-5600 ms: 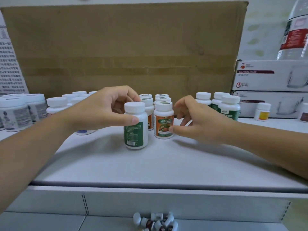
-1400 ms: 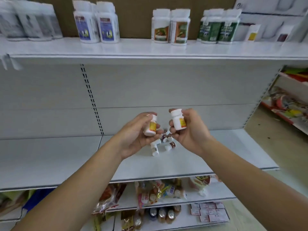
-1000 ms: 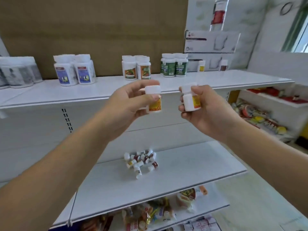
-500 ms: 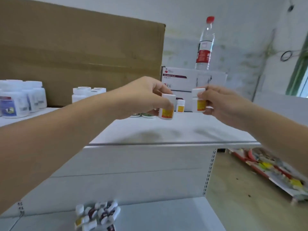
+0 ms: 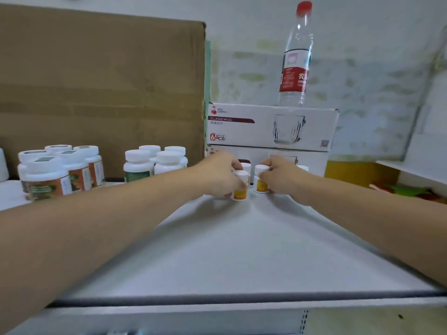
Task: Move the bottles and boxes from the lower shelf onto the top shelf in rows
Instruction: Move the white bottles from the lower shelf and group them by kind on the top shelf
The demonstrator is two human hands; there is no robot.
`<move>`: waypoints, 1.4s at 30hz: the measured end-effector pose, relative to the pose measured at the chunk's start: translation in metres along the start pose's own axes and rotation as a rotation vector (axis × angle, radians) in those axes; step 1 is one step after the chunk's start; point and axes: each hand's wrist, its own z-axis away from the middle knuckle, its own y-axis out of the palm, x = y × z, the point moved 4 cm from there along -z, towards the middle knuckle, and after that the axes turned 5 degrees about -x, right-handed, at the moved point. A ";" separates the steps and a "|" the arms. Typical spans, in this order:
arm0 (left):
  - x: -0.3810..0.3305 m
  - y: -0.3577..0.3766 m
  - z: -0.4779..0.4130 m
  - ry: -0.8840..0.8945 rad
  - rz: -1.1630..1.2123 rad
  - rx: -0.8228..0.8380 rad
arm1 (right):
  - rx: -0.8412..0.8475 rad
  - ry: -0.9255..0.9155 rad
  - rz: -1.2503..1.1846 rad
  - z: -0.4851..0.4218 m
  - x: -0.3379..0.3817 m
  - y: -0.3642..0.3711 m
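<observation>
Both my arms reach far back over the white top shelf. My left hand grips a small white bottle with a yellow label, its base on or just above the shelf. My right hand grips a second small yellow-labelled bottle right beside it. Another small white bottle stands just behind them, partly hidden by my fingers. The lower shelf is out of view.
Green-labelled bottles and orange-labelled bottles stand in groups at the left. A big cardboard box backs them. Two stacked glass-mug boxes with a water bottle on top stand behind my hands.
Both hands have carried the small yellow-labelled bottles up from the lower shelf and down onto the top shelf, in front of the mug boxes. The view has moved closer.
</observation>
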 end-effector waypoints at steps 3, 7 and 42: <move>0.009 0.005 -0.005 0.001 0.017 -0.089 | -0.011 -0.013 0.049 -0.006 -0.007 0.003; 0.018 0.005 -0.006 0.032 -0.010 -0.212 | -0.036 -0.058 0.043 -0.007 -0.009 0.002; 0.011 -0.024 0.061 0.083 -0.730 0.275 | 0.306 -0.173 0.753 0.067 0.028 -0.035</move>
